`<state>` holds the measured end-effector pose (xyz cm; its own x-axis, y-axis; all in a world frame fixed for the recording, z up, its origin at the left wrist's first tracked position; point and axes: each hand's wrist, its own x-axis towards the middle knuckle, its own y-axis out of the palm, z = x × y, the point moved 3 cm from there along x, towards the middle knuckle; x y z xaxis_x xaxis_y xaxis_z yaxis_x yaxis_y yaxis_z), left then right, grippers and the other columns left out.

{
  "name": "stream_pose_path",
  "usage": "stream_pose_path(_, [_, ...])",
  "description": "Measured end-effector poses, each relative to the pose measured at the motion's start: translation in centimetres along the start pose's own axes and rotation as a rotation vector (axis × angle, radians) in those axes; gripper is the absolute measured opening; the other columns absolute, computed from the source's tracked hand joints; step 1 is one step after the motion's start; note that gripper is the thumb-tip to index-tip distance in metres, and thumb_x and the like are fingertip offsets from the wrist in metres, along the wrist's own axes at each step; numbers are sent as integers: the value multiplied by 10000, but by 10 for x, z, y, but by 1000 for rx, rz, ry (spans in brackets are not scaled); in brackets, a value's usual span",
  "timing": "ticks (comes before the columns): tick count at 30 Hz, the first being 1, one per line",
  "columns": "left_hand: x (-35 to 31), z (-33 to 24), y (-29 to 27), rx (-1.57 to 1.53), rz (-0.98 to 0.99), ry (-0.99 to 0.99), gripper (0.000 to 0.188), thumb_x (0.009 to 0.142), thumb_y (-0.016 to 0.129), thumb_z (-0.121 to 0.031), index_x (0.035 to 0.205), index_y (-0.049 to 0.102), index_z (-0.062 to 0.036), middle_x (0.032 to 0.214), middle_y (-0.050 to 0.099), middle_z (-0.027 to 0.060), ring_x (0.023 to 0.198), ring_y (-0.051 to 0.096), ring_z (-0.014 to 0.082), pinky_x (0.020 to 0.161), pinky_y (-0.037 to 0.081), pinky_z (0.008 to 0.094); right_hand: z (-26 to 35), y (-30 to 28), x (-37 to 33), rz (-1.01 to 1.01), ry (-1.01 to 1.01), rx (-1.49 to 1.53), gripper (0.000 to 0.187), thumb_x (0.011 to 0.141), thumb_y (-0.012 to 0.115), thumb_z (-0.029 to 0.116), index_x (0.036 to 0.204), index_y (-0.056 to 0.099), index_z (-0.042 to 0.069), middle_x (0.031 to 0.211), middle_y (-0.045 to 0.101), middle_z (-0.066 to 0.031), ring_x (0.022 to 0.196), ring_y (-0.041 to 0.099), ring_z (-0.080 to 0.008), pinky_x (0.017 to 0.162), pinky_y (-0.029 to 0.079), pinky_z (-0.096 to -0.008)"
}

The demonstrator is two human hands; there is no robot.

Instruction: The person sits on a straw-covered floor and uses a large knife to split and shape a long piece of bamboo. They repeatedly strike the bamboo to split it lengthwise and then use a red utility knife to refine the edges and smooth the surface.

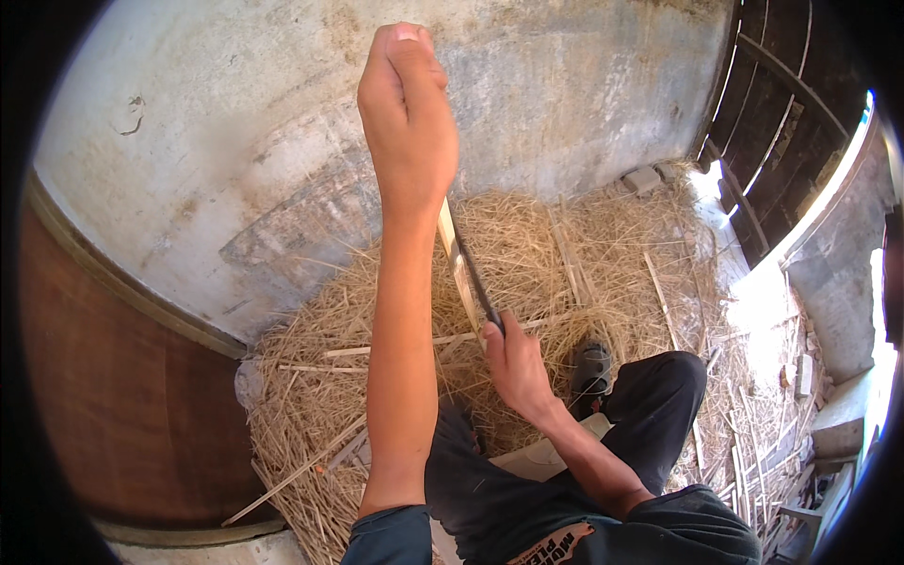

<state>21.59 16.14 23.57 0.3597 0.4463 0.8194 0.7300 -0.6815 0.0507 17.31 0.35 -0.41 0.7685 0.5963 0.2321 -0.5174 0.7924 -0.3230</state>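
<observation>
The left hand (410, 104) is raised at the end of an outstretched arm, fingers curled together, its outline overlapping the wall (264, 94); the gap behind it cannot be judged. The right hand (520, 372), lower down, is clamped on the grip end of a dark blade (476, 275). A pale strip (460, 278) slants alongside the blade, between the hands; its upper end goes behind the left wrist, so whether the left hand grips it cannot be told. Straw (513, 240) spreads below both, up to the wall's foot and the edge of a brown panel (122, 377). The right knee (680, 381) and a shoe (591, 367) bound the right hand's outer side; slatted boards (786, 118) stand well apart, at upper right.
</observation>
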Motion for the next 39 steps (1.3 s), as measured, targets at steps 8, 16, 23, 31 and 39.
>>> stream_pose_path(8, [10,-22,1,-224,75,-71,325,1015,346,-110,1270,532,-38,788,478,6,564,350,61,528,315,245,-14,-24,13,193,215,508,273,1122,431,272,989,499,43,661,531,-92,488,522,-222,450,407,-337])
stream_pose_path(16, [16,-11,-15,-87,24,32,295,981,355,-72,1219,529,-69,778,475,-24,575,323,49,530,302,241,31,-45,13,63,286,870,365,1147,325,343,959,476,68,712,411,23,496,363,-46,443,325,-236])
stream_pose_path(23, [9,-9,1,4,-40,-9,248,982,347,-77,1177,500,-76,750,464,-24,576,327,55,532,305,244,-16,16,10,-168,-209,97,247,1122,425,249,1035,489,27,689,502,-36,494,469,-155,451,406,-335])
stream_pose_path(31, [14,-10,-21,-28,-77,-30,216,983,336,-82,1149,474,-82,747,465,-21,571,329,57,526,307,251,7,13,10,71,-50,-252,238,1076,515,228,1070,487,-8,686,629,-274,625,653,-462,514,479,-457])
stream_pose_path(39, [10,-14,-8,-74,-28,7,204,988,334,-80,1128,483,-78,745,472,-20,565,326,54,519,308,248,-17,-26,35,77,116,490,307,1111,448,347,1001,477,62,669,515,-25,455,455,-148,408,371,-297])
